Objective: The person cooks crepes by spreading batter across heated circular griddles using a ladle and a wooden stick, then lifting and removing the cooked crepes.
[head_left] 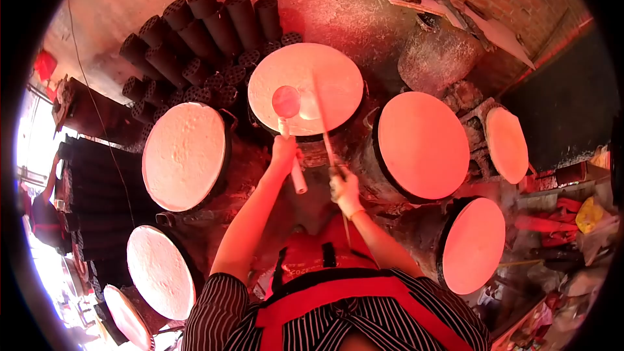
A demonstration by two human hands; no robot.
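My left hand [284, 152] is closed round the pale handle of a round ladle [286, 101], whose bowl is over the white surface of the middle round pan [338, 71]. A patch of white batter [310, 106] lies beside the bowl. In my right hand [344, 190] is a long thin stick [323, 110], its far end reaching over the same pan. Both hands are just below the pan's near edge, a little apart.
More round pans with pale tops stand at the left [184, 156] and right [424, 145]. Black cylindrical briquettes [195, 39] are stacked against the back wall. A big rough pot [437, 55] is at the back right. Another person [47, 221] is at the far left.
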